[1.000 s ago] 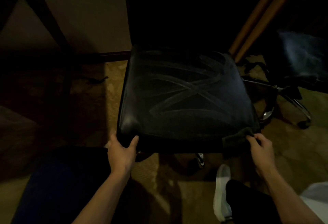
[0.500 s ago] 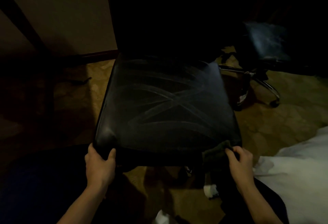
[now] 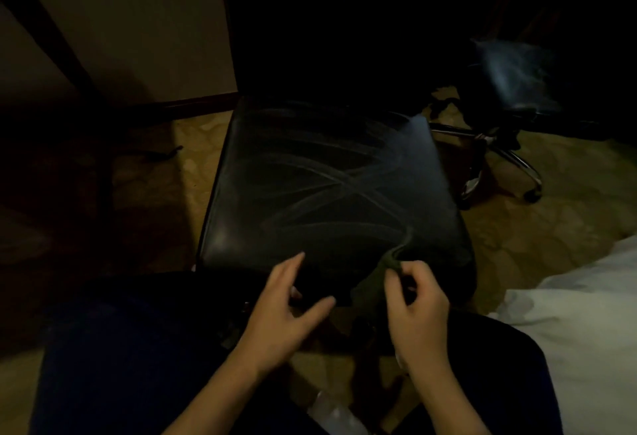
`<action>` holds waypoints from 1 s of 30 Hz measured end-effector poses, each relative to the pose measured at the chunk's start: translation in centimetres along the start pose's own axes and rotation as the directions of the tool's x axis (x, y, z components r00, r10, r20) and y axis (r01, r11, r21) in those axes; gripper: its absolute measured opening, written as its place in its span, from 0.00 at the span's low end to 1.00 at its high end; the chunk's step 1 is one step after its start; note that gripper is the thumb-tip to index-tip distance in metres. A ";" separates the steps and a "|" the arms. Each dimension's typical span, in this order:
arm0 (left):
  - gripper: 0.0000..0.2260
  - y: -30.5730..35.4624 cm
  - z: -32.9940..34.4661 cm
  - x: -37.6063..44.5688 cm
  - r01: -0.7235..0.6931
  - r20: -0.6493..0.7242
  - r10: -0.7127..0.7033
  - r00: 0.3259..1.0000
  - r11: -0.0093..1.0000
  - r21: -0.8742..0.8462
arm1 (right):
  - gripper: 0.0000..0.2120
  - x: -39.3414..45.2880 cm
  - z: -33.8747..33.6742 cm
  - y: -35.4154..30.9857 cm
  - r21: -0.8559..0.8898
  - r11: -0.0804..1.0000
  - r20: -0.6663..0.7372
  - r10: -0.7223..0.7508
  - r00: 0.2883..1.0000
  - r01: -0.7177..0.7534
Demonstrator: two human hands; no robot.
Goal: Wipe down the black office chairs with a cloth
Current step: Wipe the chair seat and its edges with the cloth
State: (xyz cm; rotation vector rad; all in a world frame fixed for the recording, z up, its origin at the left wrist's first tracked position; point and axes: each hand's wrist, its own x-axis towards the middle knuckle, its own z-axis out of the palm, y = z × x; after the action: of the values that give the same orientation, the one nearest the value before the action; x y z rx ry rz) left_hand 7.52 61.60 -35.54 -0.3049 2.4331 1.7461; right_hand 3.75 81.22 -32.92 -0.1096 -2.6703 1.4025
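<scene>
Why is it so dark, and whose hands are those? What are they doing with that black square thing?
The picture comes from a small camera worn on a person's head, looking down, so you see what that person sees. The two hands are that person's own. The black square thing is the shiny black padded seat of an office chair, with pale streaks across it. The right hand pinches a dark green cloth in its fingers at the seat's front edge. The left hand is open beside it, holding nothing. Farther back on the right stands a second black office chair with shiny metal legs. The floor is patterned yellowish carpet. The room is dim.
</scene>
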 end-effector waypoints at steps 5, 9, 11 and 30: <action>0.20 -1.2 -1.4 -0.4 0.021 0.141 0.005 0.990 0.983 -0.181 | 0.05 -2.3 2.4 -4.4 0.265 0.936 0.213 0.177 0.961 -0.231; 0.10 -1.7 -4.0 -0.8 -0.067 0.052 0.073 0.996 0.992 -0.109 | 0.05 -2.6 3.4 -5.3 0.383 0.852 0.274 0.265 0.925 -0.358; 0.05 -2.0 -5.0 -1.2 -0.060 0.013 0.061 0.998 0.995 -0.080 | 0.04 -2.8 3.8 -5.4 0.372 0.864 0.279 0.244 0.929 -0.339; 0.06 -1.9 -8.7 -5.1 0.187 -0.121 -0.211 0.970 0.965 -0.184 | 0.21 -5.6 8.0 -3.9 0.273 0.946 0.540 -0.001 0.841 -0.174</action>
State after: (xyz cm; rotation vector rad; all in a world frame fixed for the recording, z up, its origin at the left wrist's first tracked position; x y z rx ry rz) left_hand 13.01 53.22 -33.40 -0.6883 2.2496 1.9028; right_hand 8.10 71.83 -34.57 0.2316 -2.8208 2.1420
